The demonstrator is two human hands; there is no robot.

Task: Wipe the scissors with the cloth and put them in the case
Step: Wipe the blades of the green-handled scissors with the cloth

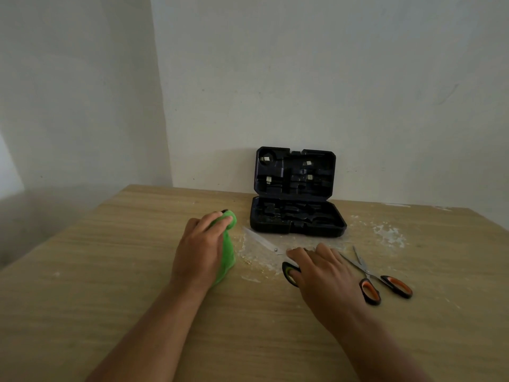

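Scissors with green-and-black handles (289,271) are seen in the head view lying flat on the wooden table (137,312), at about 5 o'clock from the picture's centre, with the closed blades pointed toward 10 o'clock. Their handle end is covered by the right hand (325,274), whose fingers (298,253) are laid over the pivot and handles; whether a full grip has been closed cannot be told. A green cloth (228,257) is clenched in the left hand (201,249), at 9 o'clock from the blades and just beside their tip, with the cloth draped down onto the table. A second pair of scissors with orange-and-black handles (382,282) is found at 3 o'clock from the right hand, slightly parted and untouched. The dark case (297,216) is set open at 12 o'clock from both hands, its lid leaned against the wall (358,78). White residue (388,232) is scattered over the tabletop around the case and scissors.
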